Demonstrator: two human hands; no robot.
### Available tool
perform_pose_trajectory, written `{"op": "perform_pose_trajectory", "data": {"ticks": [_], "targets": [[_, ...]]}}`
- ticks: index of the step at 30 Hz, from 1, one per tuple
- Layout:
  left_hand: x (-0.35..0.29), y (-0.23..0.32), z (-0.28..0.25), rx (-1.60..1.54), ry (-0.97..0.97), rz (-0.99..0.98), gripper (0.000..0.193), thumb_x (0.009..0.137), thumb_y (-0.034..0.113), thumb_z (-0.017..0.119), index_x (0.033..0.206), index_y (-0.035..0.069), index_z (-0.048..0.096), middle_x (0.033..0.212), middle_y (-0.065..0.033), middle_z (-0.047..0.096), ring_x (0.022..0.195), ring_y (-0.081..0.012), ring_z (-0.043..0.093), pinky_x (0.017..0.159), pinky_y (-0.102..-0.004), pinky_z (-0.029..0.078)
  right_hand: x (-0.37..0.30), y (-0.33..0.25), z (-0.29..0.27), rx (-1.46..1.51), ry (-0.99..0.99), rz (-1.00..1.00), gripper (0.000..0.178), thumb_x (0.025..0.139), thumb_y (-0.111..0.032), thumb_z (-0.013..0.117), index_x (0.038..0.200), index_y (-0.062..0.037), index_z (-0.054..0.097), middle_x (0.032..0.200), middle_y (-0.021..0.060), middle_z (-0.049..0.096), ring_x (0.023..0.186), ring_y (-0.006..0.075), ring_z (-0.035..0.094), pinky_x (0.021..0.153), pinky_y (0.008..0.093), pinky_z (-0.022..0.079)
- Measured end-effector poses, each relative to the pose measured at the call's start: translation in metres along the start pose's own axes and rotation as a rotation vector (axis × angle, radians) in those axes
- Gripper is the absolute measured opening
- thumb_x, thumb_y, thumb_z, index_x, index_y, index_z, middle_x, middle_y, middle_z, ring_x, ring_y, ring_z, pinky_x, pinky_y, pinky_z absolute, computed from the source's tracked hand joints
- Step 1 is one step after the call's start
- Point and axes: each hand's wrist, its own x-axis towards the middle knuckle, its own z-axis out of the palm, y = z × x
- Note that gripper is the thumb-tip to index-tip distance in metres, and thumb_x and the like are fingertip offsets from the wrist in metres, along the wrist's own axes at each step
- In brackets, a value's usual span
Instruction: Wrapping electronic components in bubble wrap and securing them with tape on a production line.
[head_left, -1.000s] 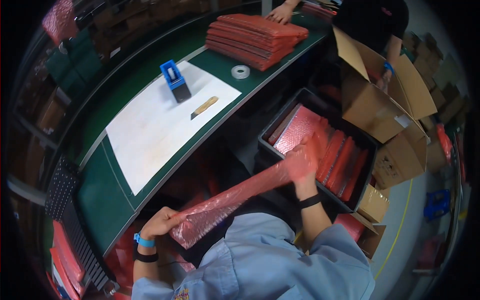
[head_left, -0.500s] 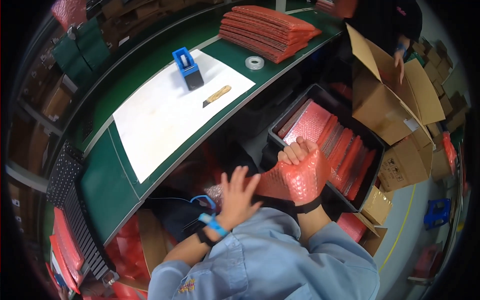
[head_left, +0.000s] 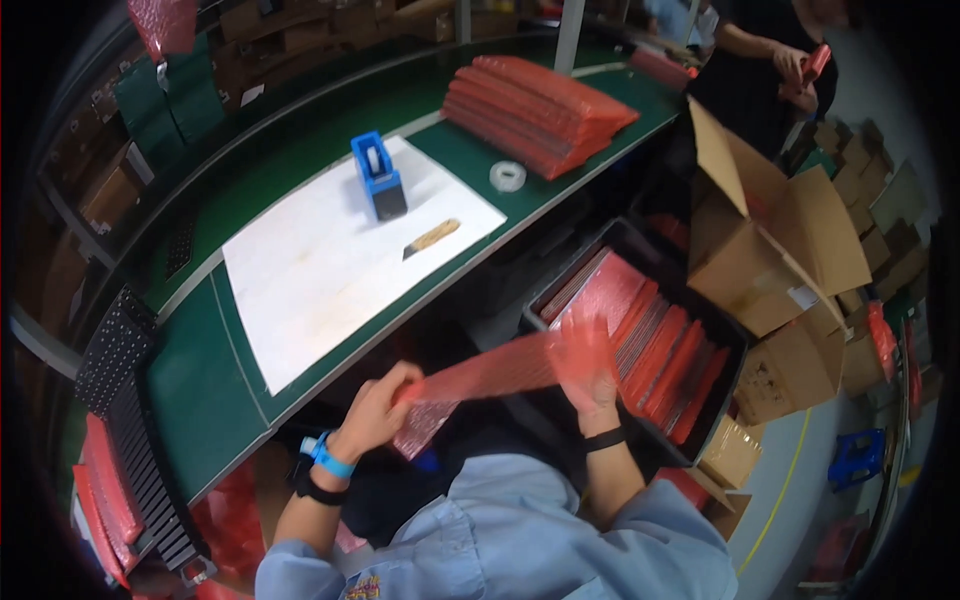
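Note:
A red translucent bubble-wrap bag [head_left: 480,372] stretches between my hands, in front of my body and below the table edge. My left hand [head_left: 378,408] is closed on its left end, where a flap hangs down. At the other end, my right hand [head_left: 590,385] shows through red film and seems to be inside the bag; its fingers are blurred. Just beyond that hand stands a black crate [head_left: 733,345], packed with red bubble-wrapped flat pieces [head_left: 655,345] standing on edge.
On the green table [head_left: 190,350] lies a white sheet [head_left: 300,290] with a blue tape dispenser [head_left: 377,180] and a knife [head_left: 432,238]. A tape roll [head_left: 508,177] sits near a red bag stack [head_left: 530,110]. An open carton [head_left: 735,270] stands right, with a co-worker [head_left: 750,60] behind.
My left hand has moved left and closed on the bag's end, stretching it out. My right hand, formerly a fist above the bag, now shows through its film. The co-worker's hands have risen from the carton.

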Motion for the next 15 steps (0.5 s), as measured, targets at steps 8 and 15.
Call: {"op": "perform_pose_trajectory", "data": {"ticks": [8,15], "targets": [[-0.032,-0.003,-0.030,-0.067,-0.084,0.029,0.017,0.087,-0.001,0.054,0.096,0.000,0.069,0.085,-0.0142,0.066,0.072,-0.0197,0.066,0.067,-0.0290,0.052,0.015,-0.080,0.136,-0.128,-0.857,-0.258,0.013,0.093,-0.014,0.059,0.103,-0.0180,0.066,0.090,-0.0040,0.067,0.070,0.0095,0.055,0.072,0.0333,0.039],[-0.045,-0.009,-0.039,-0.009,0.013,0.030,0.023,0.088,-0.002,0.053,0.104,0.001,0.069,0.091,-0.0149,0.069,0.080,-0.0259,0.068,0.071,-0.0316,0.053,0.041,-0.057,0.186,-0.250,-1.482,0.317,0.012,0.089,-0.015,0.065,0.093,-0.0104,0.075,0.102,0.0109,0.069,0.095,0.0188,0.064,0.082,0.0351,0.049]]}}
